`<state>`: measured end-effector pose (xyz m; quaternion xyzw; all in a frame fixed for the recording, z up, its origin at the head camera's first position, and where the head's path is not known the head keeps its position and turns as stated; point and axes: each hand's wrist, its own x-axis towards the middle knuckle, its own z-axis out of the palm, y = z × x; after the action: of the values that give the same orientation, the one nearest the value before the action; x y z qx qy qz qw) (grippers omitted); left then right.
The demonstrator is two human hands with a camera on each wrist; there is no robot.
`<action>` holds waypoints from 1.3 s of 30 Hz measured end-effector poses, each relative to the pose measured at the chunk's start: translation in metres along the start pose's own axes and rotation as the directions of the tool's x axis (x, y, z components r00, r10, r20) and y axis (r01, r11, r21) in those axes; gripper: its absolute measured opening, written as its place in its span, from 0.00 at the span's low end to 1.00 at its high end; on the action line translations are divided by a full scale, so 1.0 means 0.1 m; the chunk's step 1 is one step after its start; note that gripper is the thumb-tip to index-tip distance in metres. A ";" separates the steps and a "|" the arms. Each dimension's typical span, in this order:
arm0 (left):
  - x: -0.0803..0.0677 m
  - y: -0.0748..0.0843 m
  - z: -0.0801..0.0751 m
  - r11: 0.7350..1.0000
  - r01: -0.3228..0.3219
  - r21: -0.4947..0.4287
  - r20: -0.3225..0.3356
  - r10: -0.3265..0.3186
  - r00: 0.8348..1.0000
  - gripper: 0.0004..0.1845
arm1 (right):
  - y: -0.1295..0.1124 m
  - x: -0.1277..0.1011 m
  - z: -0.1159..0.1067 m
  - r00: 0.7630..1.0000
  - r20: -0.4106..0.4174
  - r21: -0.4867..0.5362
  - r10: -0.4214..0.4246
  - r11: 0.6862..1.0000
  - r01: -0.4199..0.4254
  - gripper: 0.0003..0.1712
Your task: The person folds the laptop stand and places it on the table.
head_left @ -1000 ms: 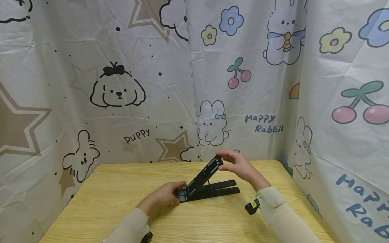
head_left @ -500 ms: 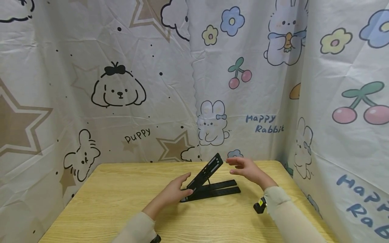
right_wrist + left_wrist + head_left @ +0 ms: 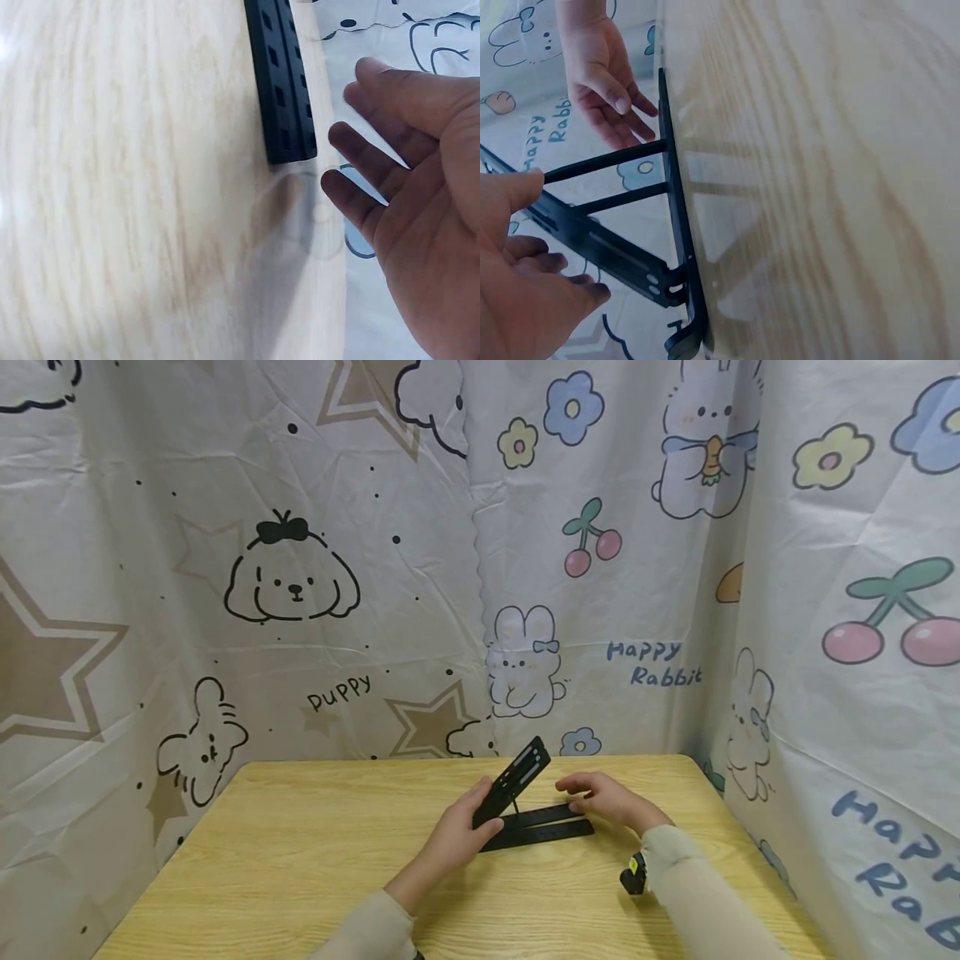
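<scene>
A black folding laptop stand (image 3: pixel 536 834) is on the wooden table, its slotted upper part (image 3: pixel 517 774) raised at a slant above two base bars. My left hand (image 3: pixel 455 833) is at the lower part of the slanted section. In the left wrist view its thumb lies against or very near that section, and the loosely bent fingers show a gap from it. Beyond the right ends of the base bars is my right hand (image 3: pixel 609 800). The right wrist view shows its fingers (image 3: pixel 367 146) spread and apart from the bar's end (image 3: pixel 289 142). Part of the stand's left end is hidden behind my left hand.
The table (image 3: pixel 315 852) has a pale wood top. A curtain (image 3: pixel 420 568) printed with puppies, rabbits and flowers hangs behind it and along its right side. A small black device (image 3: pixel 634 874) sits at the right sleeve cuff.
My right hand has let go of the stand's raised end and come down toward the base bars' ends. My left hand has slid right and upward from the hinge end. The stand stays put.
</scene>
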<state>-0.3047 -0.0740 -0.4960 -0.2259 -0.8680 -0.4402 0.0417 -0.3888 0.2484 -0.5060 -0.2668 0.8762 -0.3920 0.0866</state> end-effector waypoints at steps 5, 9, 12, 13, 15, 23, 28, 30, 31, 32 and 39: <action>0.01 0.00 0.04 1.000 0.011 -0.006 -0.011 -0.011 1.000 0.36 | 0.08 0.01 0.04 1.000 0.027 -0.037 0.000 0.999 0.001 0.22; 0.03 -0.02 0.06 1.000 -0.001 -0.018 -0.002 0.001 1.000 0.34 | 0.12 0.02 0.05 0.999 0.040 -0.064 0.010 0.998 -0.008 0.22; 0.06 -0.05 0.07 1.000 -0.011 -0.021 0.004 0.011 1.000 0.33 | 0.13 0.01 0.04 0.999 0.050 -0.062 0.019 0.998 -0.016 0.22; 0.07 -0.05 0.07 1.000 -0.009 -0.021 0.006 0.009 1.000 0.33 | 0.14 0.00 0.04 0.998 0.054 -0.060 0.014 0.998 -0.011 0.22; 0.08 -0.07 0.07 1.000 -0.018 -0.011 0.004 0.018 1.000 0.33 | 0.14 0.00 0.03 0.998 0.060 -0.064 0.006 0.998 -0.002 0.22; 0.12 -0.08 0.02 1.000 0.011 -0.023 0.027 -0.010 1.000 0.32 | 0.18 -0.03 0.03 0.998 0.056 -0.052 0.037 0.998 -0.034 0.23; 0.15 -0.12 -0.02 0.999 -0.034 -0.002 0.039 0.034 0.999 0.31 | 0.18 -0.10 0.03 0.997 0.072 -0.043 0.021 0.999 -0.018 0.24; 0.16 -0.13 -0.04 0.999 -0.050 0.008 0.043 0.050 0.998 0.31 | 0.16 -0.12 0.04 0.996 0.085 -0.053 0.006 0.999 -0.001 0.25; 0.17 -0.13 -0.05 0.999 -0.052 0.013 0.045 0.052 0.998 0.31 | 0.15 -0.14 0.04 0.996 0.091 -0.056 -0.001 0.998 0.006 0.25; 0.17 -0.14 -0.06 0.998 -0.059 0.018 0.046 0.058 0.997 0.31 | 0.14 -0.15 0.04 0.996 0.094 -0.059 -0.001 0.998 0.007 0.27; 0.20 -0.16 -0.10 0.998 -0.057 0.028 0.046 0.056 0.997 0.30 | 0.12 -0.22 0.10 0.994 0.113 -0.047 -0.003 0.999 0.008 0.35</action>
<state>-0.3306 -0.0828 -0.4969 -0.2597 -0.8683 -0.4210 0.0377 -0.3714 0.2605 -0.5225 -0.2930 0.8782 -0.3557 0.1284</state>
